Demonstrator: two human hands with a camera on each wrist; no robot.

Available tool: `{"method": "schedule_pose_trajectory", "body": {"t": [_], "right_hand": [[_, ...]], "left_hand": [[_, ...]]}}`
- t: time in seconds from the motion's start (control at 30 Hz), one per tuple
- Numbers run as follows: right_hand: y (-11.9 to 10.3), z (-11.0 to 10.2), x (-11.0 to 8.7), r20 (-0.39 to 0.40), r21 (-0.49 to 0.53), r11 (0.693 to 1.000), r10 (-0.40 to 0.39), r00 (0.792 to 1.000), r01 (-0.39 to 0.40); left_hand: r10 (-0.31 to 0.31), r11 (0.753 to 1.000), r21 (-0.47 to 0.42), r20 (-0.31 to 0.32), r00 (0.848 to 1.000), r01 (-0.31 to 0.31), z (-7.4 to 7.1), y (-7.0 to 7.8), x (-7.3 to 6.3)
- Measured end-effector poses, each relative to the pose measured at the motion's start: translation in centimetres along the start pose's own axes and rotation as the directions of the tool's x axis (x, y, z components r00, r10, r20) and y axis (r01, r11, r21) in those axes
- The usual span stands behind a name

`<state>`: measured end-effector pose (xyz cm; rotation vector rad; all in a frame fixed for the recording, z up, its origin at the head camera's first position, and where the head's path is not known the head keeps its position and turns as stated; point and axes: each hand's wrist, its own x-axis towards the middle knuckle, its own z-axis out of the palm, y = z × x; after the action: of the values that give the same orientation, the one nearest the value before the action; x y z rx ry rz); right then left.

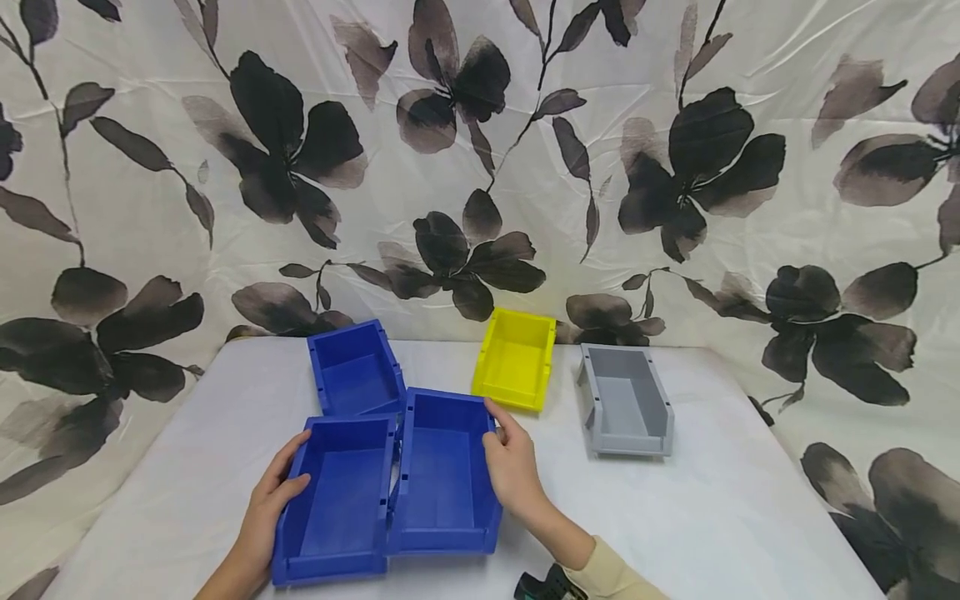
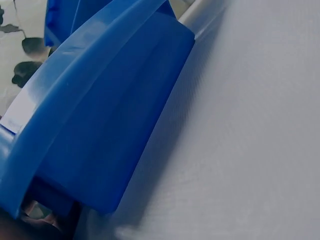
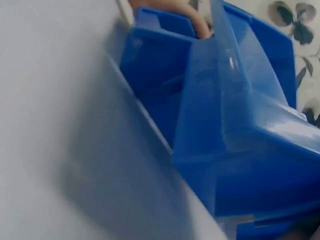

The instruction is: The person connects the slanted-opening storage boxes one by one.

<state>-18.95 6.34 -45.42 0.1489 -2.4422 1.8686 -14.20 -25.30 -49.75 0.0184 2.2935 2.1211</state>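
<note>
Two blue plastic bins stand side by side at the near part of the table, their neighbouring walls right against each other. My left hand (image 1: 262, 510) grips the outer wall of the left blue bin (image 1: 347, 496), thumb over the rim. My right hand (image 1: 516, 465) holds the right blue bin (image 1: 442, 467) by its outer rim, near the far corner. The right bin sits a little farther from me than the left one. In the left wrist view a blue bin's side (image 2: 110, 110) fills much of the picture; the right wrist view shows blue bin walls (image 3: 202, 100) close up.
A third blue bin (image 1: 358, 371) lies just behind the two held ones. Farther back are a yellow bin (image 1: 516, 358) and, to the right, a grey bin (image 1: 630, 400). All stand on a white-covered table (image 1: 720, 517) before a flowered curtain (image 1: 570, 242).
</note>
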Motion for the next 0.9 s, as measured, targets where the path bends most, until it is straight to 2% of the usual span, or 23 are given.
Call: {"method": "schedule_pose_trajectory", "body": {"t": [0.13,0.3,0.43,0.73,0.9], "right_hand": [[0.5,-0.1,0.0,-0.006,0.121,0.992,0.032,0.999,-0.031],[-0.1,-0.1,0.3,0.014,0.166,0.986,0.004,1.0,-0.006],[-0.8,0.0,0.5,0.013,0.132,0.991,-0.005,1.0,0.003],[-3.6,0.3,0.6,0.02,-0.056,0.997,-0.043,0.999,0.044],[-3.2,0.6,0.7,0.025,-0.086,0.996,-0.036,0.999,0.038]], "left_hand": [[0.025,1.0,0.011,-0.013,1.0,-0.025,0.0,-0.1,0.2],[0.022,1.0,0.014,-0.036,0.999,-0.022,-0.3,-0.2,0.2],[0.026,0.999,0.026,-0.042,0.999,-0.025,-0.4,-0.1,0.3],[0.021,0.999,0.029,-0.032,0.999,-0.02,-0.3,-0.2,0.2],[0.022,1.0,0.016,-0.023,0.999,-0.022,-0.2,-0.1,0.2]]}}
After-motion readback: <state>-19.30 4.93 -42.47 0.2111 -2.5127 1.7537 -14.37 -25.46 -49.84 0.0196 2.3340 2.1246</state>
